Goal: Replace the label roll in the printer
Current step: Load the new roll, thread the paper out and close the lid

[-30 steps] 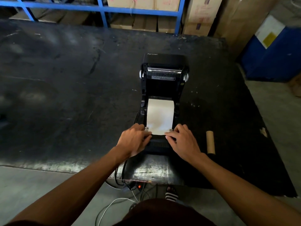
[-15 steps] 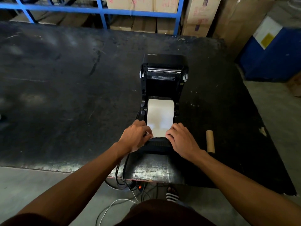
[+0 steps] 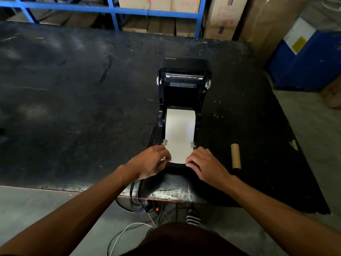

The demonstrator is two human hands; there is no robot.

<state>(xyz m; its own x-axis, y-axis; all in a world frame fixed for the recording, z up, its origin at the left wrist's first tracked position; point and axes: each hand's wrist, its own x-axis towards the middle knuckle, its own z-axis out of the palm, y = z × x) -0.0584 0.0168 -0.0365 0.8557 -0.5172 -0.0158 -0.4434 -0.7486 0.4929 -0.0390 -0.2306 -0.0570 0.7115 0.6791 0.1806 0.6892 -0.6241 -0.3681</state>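
1. The label roll (image 3: 180,124) sits inside the open printer (image 3: 184,100), in the well in the middle, and its loose white end runs toward the person over the front of the machine.
2. The left hand (image 3: 150,161) is at the left corner of that loose end. Its fingers are curled, and the fingertips look like they pinch the paper edge.
3. The right hand (image 3: 206,164) is at the right corner. Its fingers are curled too and seem to pinch the paper there.
4. Just behind the hands, two small clear guides (image 3: 192,144) stand one on each side of the paper strip. The paper lies between them.
5. The printer lid (image 3: 184,74) is tipped up and back, so the inside is open to see.
6. An empty brown cardboard tube (image 3: 235,156) lies on the black table (image 3: 73,108), to the right of the printer and apart from it. It is likely the old roll's core.
7. I think the step now is feeding the paper: the new roll is in, and the end is being laid flat and straight over the front.
8. Next, I think the paper needs to stay even between the guides, then the hands let go and push the lid down until it shuts. If the paper is crooked, it may jam.
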